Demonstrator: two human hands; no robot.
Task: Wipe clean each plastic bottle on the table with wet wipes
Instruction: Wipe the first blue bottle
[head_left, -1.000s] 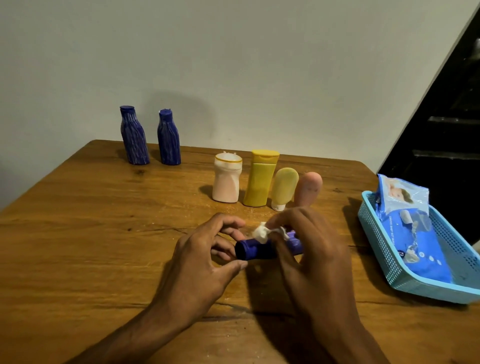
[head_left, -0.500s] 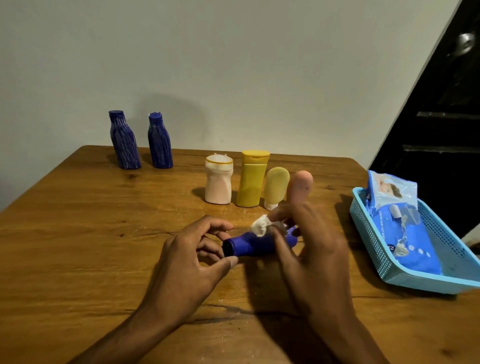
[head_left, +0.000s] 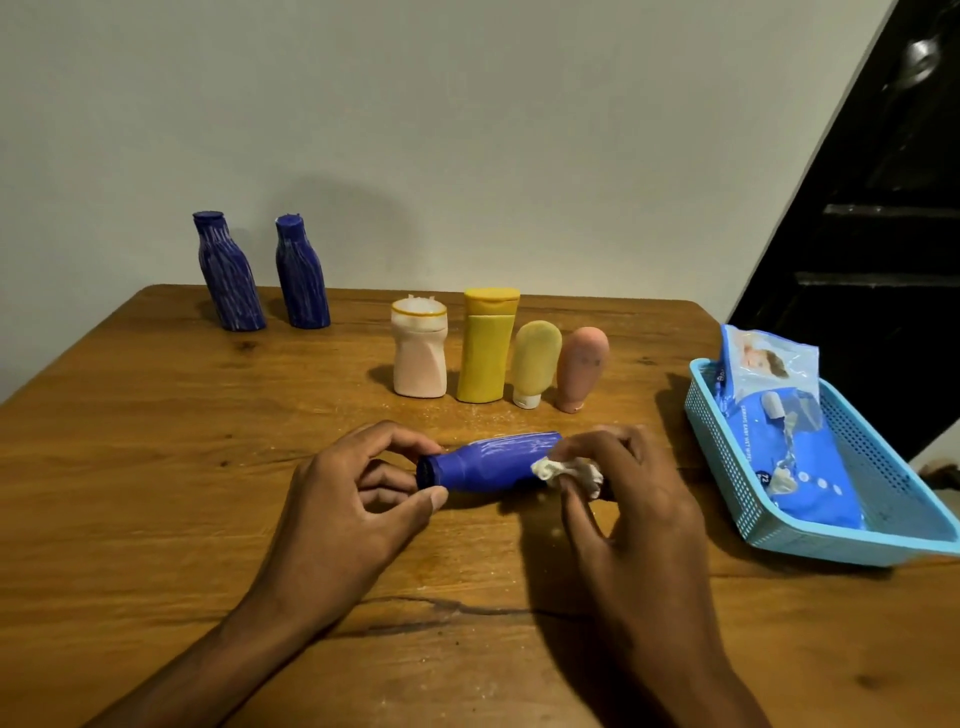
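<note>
Fingers of the right hand (head_left: 631, 499) cover the base end of the blue bottle (head_left: 485, 467), pinching a crumpled wet wipe (head_left: 569, 472) against it. The left hand (head_left: 343, 512) grips its capped neck between thumb and fingertips; the bottle lies sideways, mid-table (head_left: 156, 493). At the right edge, a blue basket (head_left: 727, 467) holding the wipes pack (head_left: 779, 415) runs out of view. Bare wood spreads left.
</note>
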